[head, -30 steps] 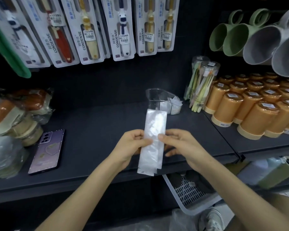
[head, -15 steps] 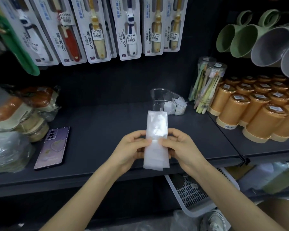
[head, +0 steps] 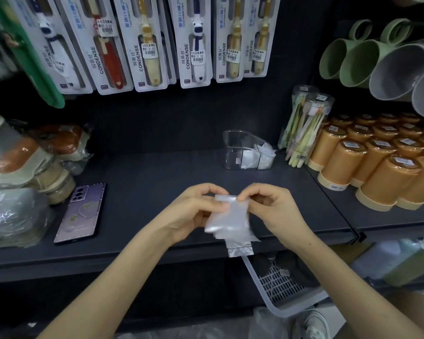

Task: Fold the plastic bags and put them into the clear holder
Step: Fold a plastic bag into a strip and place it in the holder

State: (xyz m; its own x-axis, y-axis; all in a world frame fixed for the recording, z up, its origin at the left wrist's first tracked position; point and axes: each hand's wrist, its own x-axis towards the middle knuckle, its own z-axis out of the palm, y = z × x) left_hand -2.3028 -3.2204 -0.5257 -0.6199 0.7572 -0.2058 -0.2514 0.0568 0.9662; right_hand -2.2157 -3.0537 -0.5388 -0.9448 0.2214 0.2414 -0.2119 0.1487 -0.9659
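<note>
View from a head camera, looking down at a person's two bare arms reaching toward a dark shop shelf.

Both hands hold one thin, cloudy plastic bag in the air just above the shelf's front edge. The left hand pinches the bag's top left corner and the right hand pinches its top right corner. On each hand the fingers are curled and closed on the plastic. The bag's long axis runs from the far side toward the person. Its top edge lies between the fingertips and its narrow lower end hangs past the shelf edge. It looks partly folded, in layers, but how many folds is hard to tell.

The clear holder stands farther back on the shelf, beyond the hands and a little to the right, well apart from the bag. It opens upward, and folded bags already sit in its right part. The right hand is the nearer one to it, so the finished bag would likely travel forward and slightly right.

A phone lies flat on the shelf to the left. Orange cups stand in rows at right. A white basket sits below the shelf.
</note>
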